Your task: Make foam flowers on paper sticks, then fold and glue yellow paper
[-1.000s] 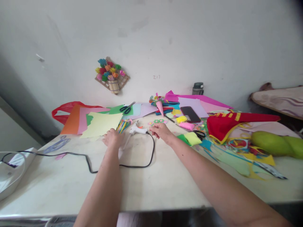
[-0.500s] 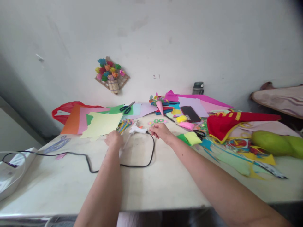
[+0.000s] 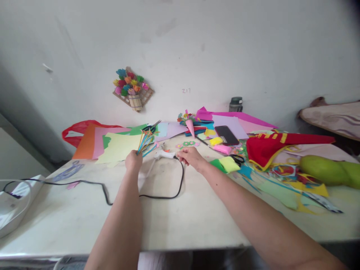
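My left hand [image 3: 133, 161] is closed around the lower ends of several thin coloured paper strips [image 3: 144, 140], yellow, orange and blue, which fan upward out of it. To its right a white hot glue gun [image 3: 165, 154] lies on the table, its clear glue stick and black cord [image 3: 182, 176] trailing from it. My right hand [image 3: 189, 155] is closed, fingertips pinched right at the glue gun's rear end; what is between them is too small to make out. A few more strips [image 3: 150, 150] rest between the left hand and the gun.
Coloured paper sheets [image 3: 123, 146] and dark scissors [image 3: 151, 128] lie at the back left. Behind the right hand are a pink paper cone [image 3: 190, 127], a phone [image 3: 226, 135] and modelling clay packs [image 3: 222, 149]. Red cloth [image 3: 261, 150] and green fruit [image 3: 320, 168] lie right; a power strip [image 3: 22, 198] lies left.
My left hand has lifted slightly and shifted left, and the coloured strips now stand up in it instead of lying on the table. My right hand has stayed by the glue gun.
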`<move>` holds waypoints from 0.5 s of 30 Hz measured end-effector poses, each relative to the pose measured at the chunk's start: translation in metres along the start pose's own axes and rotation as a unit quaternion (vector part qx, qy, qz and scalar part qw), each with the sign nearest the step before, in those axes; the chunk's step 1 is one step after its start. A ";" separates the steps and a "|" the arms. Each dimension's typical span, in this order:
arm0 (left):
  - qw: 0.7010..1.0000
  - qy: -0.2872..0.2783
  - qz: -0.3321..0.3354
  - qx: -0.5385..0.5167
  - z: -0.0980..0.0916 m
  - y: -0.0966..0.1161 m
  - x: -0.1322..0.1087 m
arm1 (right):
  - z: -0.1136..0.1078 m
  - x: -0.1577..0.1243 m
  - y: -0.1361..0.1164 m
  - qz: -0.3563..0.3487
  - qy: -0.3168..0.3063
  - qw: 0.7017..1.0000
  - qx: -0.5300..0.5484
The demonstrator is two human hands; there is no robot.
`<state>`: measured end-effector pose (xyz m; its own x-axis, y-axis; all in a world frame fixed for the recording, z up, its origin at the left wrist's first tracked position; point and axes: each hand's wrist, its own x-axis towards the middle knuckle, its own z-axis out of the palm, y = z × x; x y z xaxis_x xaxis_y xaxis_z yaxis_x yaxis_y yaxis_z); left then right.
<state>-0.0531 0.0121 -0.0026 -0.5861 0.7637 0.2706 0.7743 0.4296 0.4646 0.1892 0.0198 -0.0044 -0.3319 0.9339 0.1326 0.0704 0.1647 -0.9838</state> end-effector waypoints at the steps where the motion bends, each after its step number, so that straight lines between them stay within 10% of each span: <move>1: 1.000 0.001 0.001 0.001 0.000 -0.003 0.003 | 0.000 0.000 0.000 0.003 -0.003 1.000 0.000; 15: 0.994 -0.020 0.024 0.105 0.018 -0.009 0.005 | 0.002 0.000 0.001 0.021 -0.012 1.000 -0.016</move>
<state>-0.0585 0.0207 -0.0210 -0.5409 0.8021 0.2531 0.8362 0.4806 0.2642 0.1877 0.0197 -0.0056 -0.3507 0.9324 0.0872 0.1158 0.1356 -0.9840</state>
